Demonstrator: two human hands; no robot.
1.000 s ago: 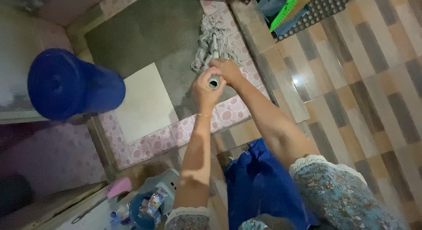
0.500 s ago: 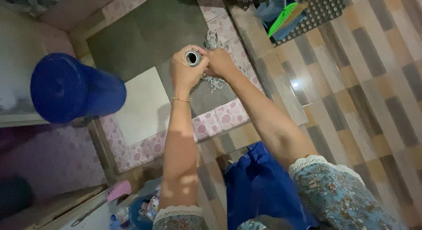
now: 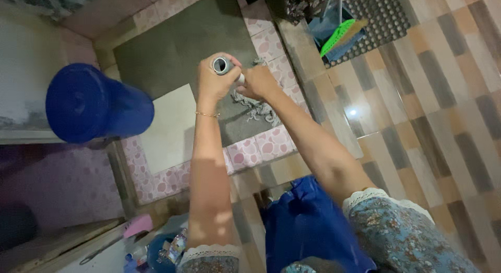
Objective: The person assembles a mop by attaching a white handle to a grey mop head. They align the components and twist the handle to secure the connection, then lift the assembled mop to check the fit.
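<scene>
Two hands hold the mop handle [image 3: 222, 66] tight near its top: the left hand [image 3: 213, 81] wraps the open end and the right hand [image 3: 259, 82] grabs just below. The stringy mop head [image 3: 255, 107] sits on the gray floor patch [image 3: 172, 48], near the blue bucket [image 3: 96, 103]. This looks like mid-mopping, so the next push needs a firm grip.

tiled floor [image 3: 417, 95] carries mop strands [image 3: 255, 108], blue bucket [image 3: 96, 103], doormat [image 3: 386, 12].

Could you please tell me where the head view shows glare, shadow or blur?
Head view: a small white glare spot on the glossy striped floor; dim, bluish light overall; the lower left corner is dark; the blue bucket looks slightly soft; both hands, left and right, on the mop handle stay fairly sharp.
</scene>
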